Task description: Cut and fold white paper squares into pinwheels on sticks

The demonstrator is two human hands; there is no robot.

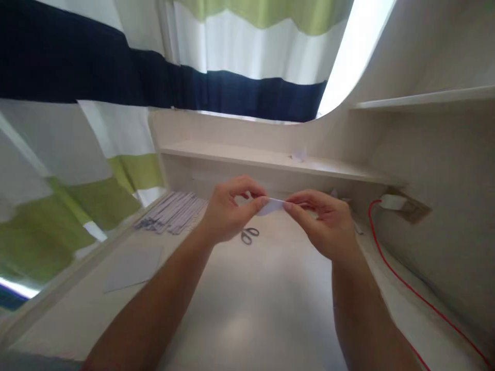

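Observation:
Between my two hands, raised over the white desk, is a small piece of white paper point(273, 207). My left hand point(234, 208) pinches its left end between thumb and fingers. At the other end, the thumb and fingers of my right hand point(323, 216) are closed on the paper too. The paper's top edge runs straight between the fingertips, and its ends are hidden by them. A pair of scissors point(249, 235), dark handles showing, lies on the desk below my left hand; its blades cannot be seen.
Many thin white strips point(176, 212) lie bundled at the desk's back left. A flat white sheet point(133, 268) lies nearer on the left. Behind runs a low shelf point(232, 153) bearing a small paper piece point(299, 154). A red cable point(402, 281) hangs along the right wall.

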